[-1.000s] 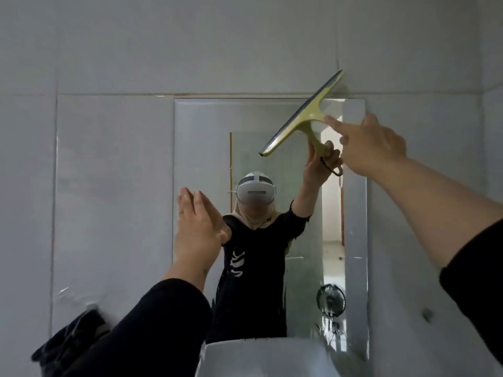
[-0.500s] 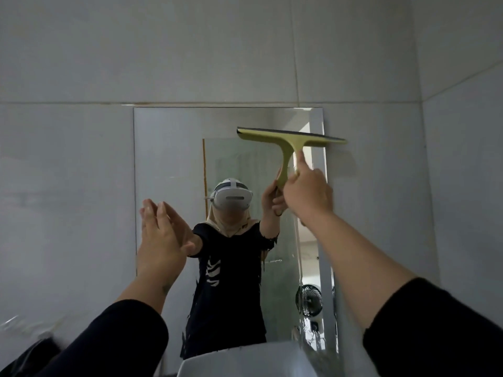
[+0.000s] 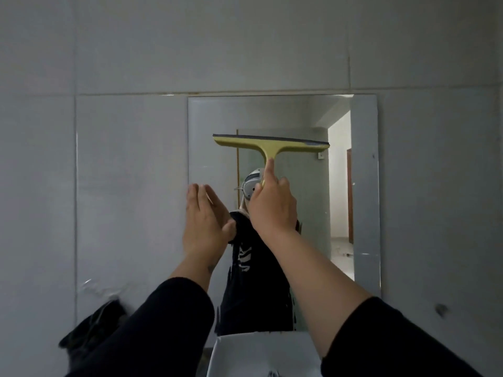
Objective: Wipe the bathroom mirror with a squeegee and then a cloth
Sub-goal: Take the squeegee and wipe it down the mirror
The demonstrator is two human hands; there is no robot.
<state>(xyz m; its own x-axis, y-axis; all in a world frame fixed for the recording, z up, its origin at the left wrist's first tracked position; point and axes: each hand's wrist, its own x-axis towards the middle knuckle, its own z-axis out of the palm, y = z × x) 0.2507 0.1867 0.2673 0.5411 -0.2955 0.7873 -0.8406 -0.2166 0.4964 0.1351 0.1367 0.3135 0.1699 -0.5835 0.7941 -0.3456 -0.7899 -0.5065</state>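
A rectangular mirror (image 3: 212, 118) hangs on the grey tiled wall ahead. My right hand (image 3: 272, 205) grips the handle of a yellow-green squeegee (image 3: 269, 144), index finger stretched up the stem. Its dark rubber blade lies level against the glass in the mirror's upper middle. My left hand (image 3: 204, 224) is raised flat, fingers together, at the mirror's left edge and holds nothing. A dark cloth (image 3: 92, 330) lies bunched at the lower left beside the basin.
A white basin (image 3: 245, 352) sits directly below the mirror. Grey wall tiles surround the glass on all sides. A small dark mark (image 3: 441, 309) shows on the wall at the lower right. The mirror reflects a person in black and a bright doorway.
The squeegee went from tilted at the mirror's top right corner to level, then moved down and left to the upper middle of the glass. My left hand stayed raised and flat.
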